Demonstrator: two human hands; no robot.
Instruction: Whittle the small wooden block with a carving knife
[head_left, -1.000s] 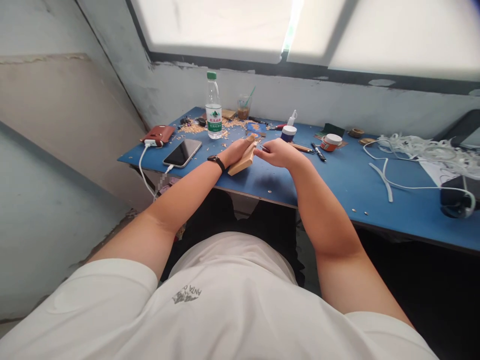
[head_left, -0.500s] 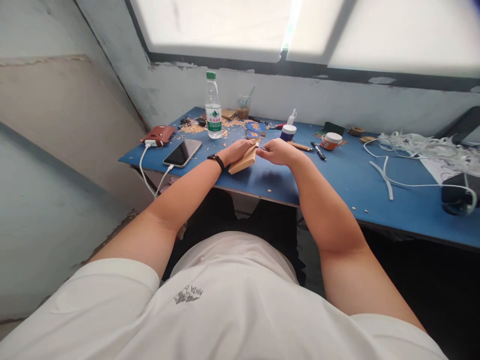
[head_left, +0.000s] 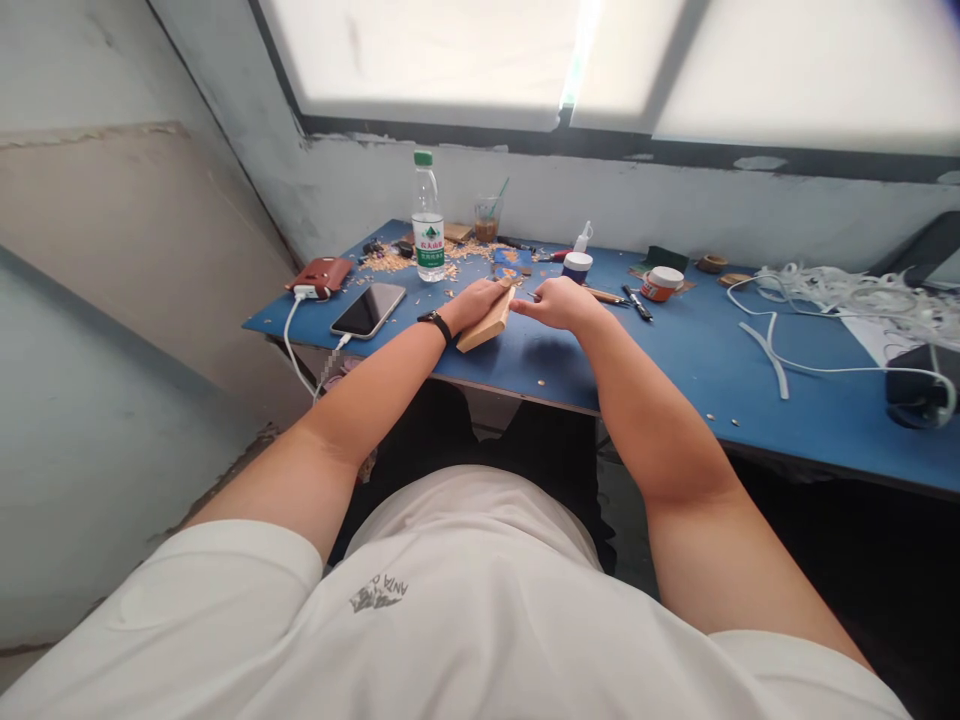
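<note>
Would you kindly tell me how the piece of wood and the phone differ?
The piece of wood is pale tan, the phone dark-screened. The wood is gripped in the left hand; the phone lies on the blue table. The phone has a white cable plugged in, the wood none. Both are longer than wide.

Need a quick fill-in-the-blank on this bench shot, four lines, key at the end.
1. The left hand holds a block made of ____.
2. The cap on the bottle is coloured ____.
3. The phone lies on a ____ table.
4. The orange jar has a ____ lid.

Missing words: wood; green; blue; white.
</note>
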